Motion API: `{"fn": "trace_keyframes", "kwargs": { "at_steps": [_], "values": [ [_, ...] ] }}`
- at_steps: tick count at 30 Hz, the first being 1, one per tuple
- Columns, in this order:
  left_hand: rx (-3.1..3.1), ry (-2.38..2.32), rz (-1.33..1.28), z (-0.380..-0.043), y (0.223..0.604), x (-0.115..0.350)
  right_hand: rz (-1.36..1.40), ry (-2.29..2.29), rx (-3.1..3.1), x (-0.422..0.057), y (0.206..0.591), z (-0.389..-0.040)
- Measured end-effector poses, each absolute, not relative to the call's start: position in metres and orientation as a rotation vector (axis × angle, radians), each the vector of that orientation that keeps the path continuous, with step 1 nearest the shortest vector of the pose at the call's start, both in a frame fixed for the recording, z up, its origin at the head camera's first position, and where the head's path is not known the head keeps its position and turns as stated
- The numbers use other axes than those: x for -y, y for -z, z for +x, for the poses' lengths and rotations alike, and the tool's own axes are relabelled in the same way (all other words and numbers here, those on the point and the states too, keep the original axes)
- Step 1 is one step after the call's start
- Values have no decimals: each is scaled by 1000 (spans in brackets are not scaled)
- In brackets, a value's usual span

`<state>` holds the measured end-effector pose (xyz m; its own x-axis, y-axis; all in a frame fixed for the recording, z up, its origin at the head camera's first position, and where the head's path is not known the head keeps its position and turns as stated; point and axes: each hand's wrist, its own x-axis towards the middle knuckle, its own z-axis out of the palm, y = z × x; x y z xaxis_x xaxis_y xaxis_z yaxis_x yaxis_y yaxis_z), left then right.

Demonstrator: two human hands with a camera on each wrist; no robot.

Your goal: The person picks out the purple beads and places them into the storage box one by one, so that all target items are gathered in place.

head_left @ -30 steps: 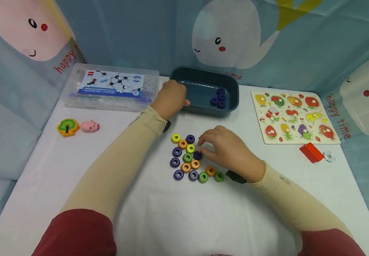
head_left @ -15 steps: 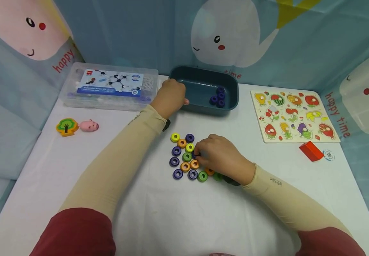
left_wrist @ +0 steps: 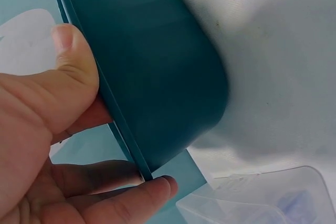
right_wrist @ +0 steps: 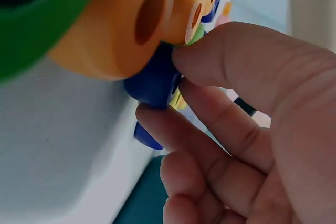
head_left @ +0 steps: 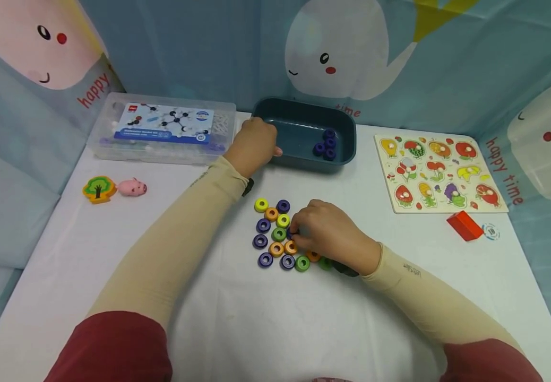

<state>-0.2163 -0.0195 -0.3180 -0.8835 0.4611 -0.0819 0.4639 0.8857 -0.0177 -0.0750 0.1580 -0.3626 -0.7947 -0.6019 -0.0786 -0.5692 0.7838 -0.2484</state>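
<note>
At the back of the table my left hand (head_left: pixel 254 144) holds the left end of a dark teal plastic bin (head_left: pixel 294 139). In the left wrist view the thumb lies along the bin's rim (left_wrist: pixel 107 85), with other fingers around it. Several purple ring beads (head_left: pixel 329 143) sit in the bin's right part. Over the loose beads on the cloth, my right hand (head_left: pixel 332 233) pinches a purple ring bead (right_wrist: pixel 152 80) between thumb and fingers, as the right wrist view shows. Around it lie yellow, orange, green and purple ring beads (head_left: pixel 276 249).
Left of the bin is a clear plastic case (head_left: pixel 161 154) with a molecule label. A tree-shaped piece (head_left: pixel 99 189) and a pink pig figure (head_left: pixel 132 187) lie nearer. On the right are a fruit puzzle board (head_left: pixel 442 175) and a red block (head_left: pixel 465 226). Curtains hang behind.
My right hand came down and to the left, and its spread thumb and fingers closed on the purple bead. My left hand stays on the bin.
</note>
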Motion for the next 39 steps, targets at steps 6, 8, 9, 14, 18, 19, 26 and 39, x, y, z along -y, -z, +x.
{"fn": "trace_keyframes", "kwargs": {
  "at_steps": [6, 8, 9, 14, 18, 19, 26, 39],
  "values": [
    [-2967, 35, 733, -217, 317, 19, -833, 446, -2809, -163, 340, -84],
    [-2967, 44, 733, -218, 317, 18, -755, 504, -2843, -169, 324, -96],
    [-2969, 48, 734, -218, 318, 18, -704, 524, -2870, -172, 317, -105],
    [-2951, 63, 712, -218, 319, 17, -415, 613, -2990, -200, 306, -172],
    [-2923, 78, 683, -217, 321, 15, -265, 613, -2952, -218, 324, -221],
    [-2918, 87, 683, -217, 322, 14, -253, 601, -2935, -221, 329, -229],
    [-2928, 116, 713, -220, 327, 12, -259, 547, -2921, -228, 354, -257],
    [-2926, 106, 692, -221, 319, 16, -399, 318, -2916, -221, 352, -260]
  ]
}}
